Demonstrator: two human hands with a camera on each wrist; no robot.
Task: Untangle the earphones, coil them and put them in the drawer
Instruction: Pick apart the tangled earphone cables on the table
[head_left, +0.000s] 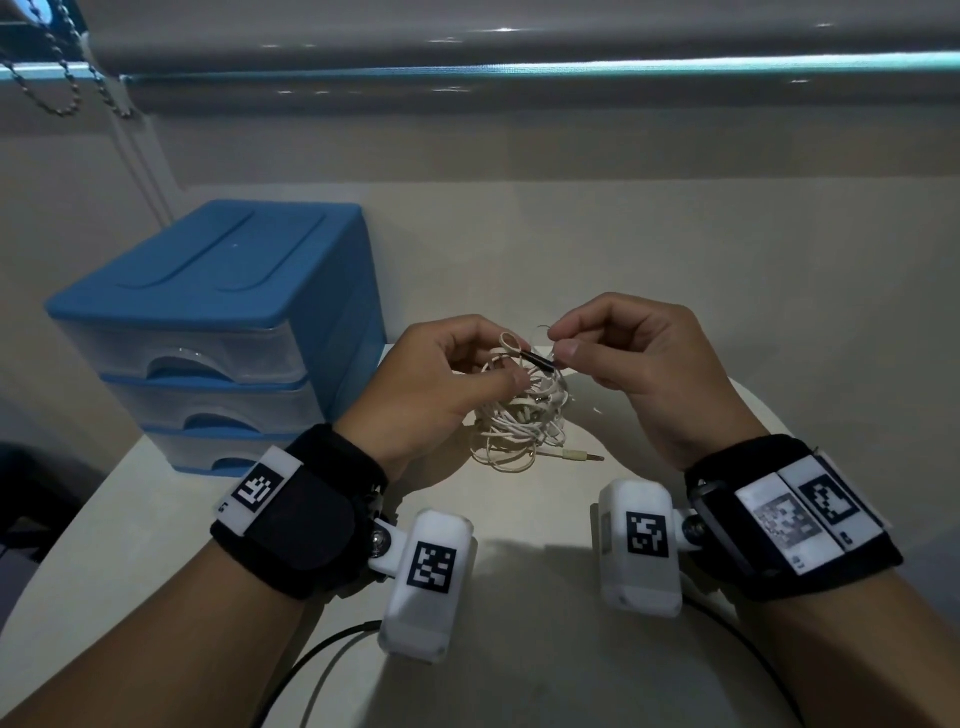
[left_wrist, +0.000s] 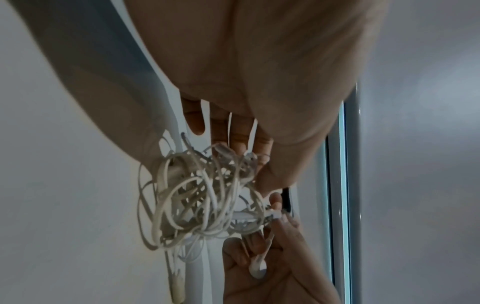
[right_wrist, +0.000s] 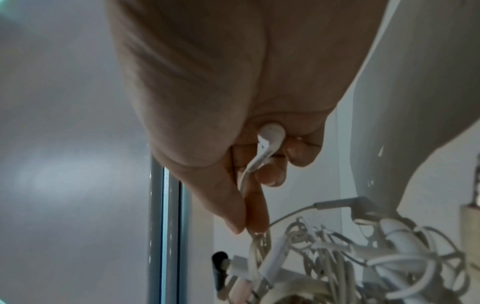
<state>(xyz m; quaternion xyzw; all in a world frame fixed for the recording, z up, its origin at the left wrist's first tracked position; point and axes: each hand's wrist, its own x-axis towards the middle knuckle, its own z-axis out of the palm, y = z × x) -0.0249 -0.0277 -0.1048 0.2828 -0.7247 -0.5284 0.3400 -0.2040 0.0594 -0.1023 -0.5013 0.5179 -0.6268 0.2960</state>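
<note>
I am just starting: my left hand (head_left: 436, 384) pinches the messy earphones (head_left: 519, 415) over the table (head_left: 156, 519), my right hand (head_left: 634, 364) holds one earbud (right_wrist: 270, 137), I think, and the drawer (head_left: 182, 353) looks closed.

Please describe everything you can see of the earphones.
The earphones are a thin white cord in a dense tangle, held up between both hands. The left hand pinches its loops; the right hand pinches a strand, with one white earbud in its palm. The plug points right, near the table.
</note>
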